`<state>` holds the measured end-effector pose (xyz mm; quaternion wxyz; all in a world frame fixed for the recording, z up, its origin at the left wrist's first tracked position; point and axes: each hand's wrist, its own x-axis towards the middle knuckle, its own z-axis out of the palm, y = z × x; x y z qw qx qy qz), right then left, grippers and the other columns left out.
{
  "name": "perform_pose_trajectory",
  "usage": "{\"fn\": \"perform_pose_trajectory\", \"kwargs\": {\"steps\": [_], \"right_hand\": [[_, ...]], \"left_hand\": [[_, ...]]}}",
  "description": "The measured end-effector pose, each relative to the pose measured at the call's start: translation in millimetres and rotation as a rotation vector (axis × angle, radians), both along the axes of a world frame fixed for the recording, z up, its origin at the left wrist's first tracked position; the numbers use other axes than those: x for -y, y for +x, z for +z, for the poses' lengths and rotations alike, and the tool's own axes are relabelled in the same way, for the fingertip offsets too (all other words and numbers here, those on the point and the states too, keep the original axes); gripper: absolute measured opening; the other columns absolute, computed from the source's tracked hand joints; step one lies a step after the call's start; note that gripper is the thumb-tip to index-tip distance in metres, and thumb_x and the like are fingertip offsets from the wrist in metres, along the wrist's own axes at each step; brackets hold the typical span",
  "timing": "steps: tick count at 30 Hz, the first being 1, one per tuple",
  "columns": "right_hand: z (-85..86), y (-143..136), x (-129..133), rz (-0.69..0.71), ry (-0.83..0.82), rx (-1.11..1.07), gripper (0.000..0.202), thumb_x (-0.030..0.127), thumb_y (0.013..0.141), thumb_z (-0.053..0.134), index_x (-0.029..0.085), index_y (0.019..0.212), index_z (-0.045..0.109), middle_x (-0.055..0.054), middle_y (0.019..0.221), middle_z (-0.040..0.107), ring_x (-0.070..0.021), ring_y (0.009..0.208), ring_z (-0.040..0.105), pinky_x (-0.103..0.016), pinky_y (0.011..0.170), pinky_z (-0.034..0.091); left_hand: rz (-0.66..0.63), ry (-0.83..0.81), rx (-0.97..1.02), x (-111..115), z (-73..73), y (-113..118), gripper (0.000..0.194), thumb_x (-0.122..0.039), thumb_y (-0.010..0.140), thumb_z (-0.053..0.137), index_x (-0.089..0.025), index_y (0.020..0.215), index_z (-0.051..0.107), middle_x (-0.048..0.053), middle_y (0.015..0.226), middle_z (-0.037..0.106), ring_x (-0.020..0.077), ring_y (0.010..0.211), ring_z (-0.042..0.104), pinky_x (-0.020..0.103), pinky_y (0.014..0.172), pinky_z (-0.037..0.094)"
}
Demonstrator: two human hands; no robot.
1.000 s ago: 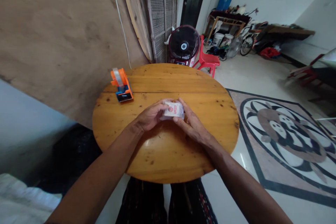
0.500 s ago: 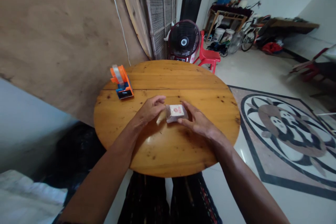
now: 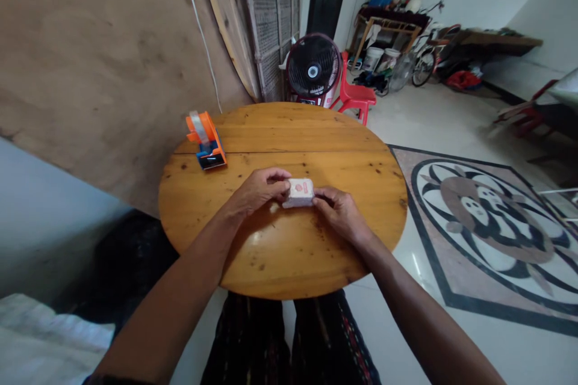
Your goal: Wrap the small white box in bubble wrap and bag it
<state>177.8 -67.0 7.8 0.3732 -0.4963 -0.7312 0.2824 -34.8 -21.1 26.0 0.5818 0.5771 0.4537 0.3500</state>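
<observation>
A small block-shaped packet (image 3: pixel 298 189) with a white top, red print and greyish sides is at the middle of the round wooden table. On its left end, my left hand (image 3: pixel 264 189) pinches it between thumb and fingers. At its right end, the thumb and fingertips of my right hand (image 3: pixel 339 209) close on the near right corner. Whether the packet rests on the wood or is slightly raised, I cannot tell. A small pale spot, perhaps a reflection, shows on the tabletop below my left fingers.
An orange and blue tape dispenser (image 3: pixel 208 143) with a roll of clear tape stands at the table's (image 3: pixel 253 271) left edge. Beyond the far edge are a black fan (image 3: pixel 313 69) and a red chair (image 3: pixel 354 93). A wooden panel (image 3: pixel 112 60) rises at the left.
Both hands have closed in on the packet's ends, my right hand going from spread fingers to a pinch. The packet's top now looks whiter and its outline sharper. The view has shifted slightly.
</observation>
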Motion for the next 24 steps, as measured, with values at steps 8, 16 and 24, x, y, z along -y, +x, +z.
{"fn": "perform_pose_trajectory", "kwargs": {"steps": [8, 16, 24], "right_hand": [[-0.5, 3, 7, -0.066, -0.004, 0.024, 0.030, 0.024, 0.085, 0.054, 0.018, 0.112, 0.065, -0.007, 0.094, 0.071, -0.0202, 0.084, 0.066, -0.035, 0.079, 0.051], [-2.6, 20, 2, -0.140, -0.022, -0.046, 0.018, 0.025, 0.082, 0.055, 0.016, 0.095, 0.064, -0.004, 0.082, 0.066, -0.0158, 0.075, 0.061, -0.030, 0.073, 0.049], [-1.0, 5, -22, -0.051, -0.096, 0.039, 0.025, 0.024, 0.081, 0.053, 0.016, 0.103, 0.064, -0.003, 0.077, 0.069, -0.0156, 0.067, 0.061, -0.028, 0.065, 0.048]], "left_hand": [[0.000, 0.052, -0.035, -2, -1.0, -3, 0.035, -0.030, 0.073, 0.066, -0.014, 0.104, 0.062, 0.001, 0.071, 0.063, 0.0089, 0.053, 0.053, 0.022, 0.053, 0.042], [0.009, -0.025, -0.007, -4, -1.5, -8, 0.028, -0.026, 0.074, 0.065, -0.014, 0.098, 0.056, -0.001, 0.059, 0.060, 0.0101, 0.045, 0.055, 0.022, 0.045, 0.044], [-0.006, -0.076, 0.044, -2, -2.3, -2, 0.024, -0.023, 0.077, 0.065, -0.014, 0.097, 0.055, 0.001, 0.067, 0.063, 0.0118, 0.056, 0.061, 0.026, 0.055, 0.052]]}}
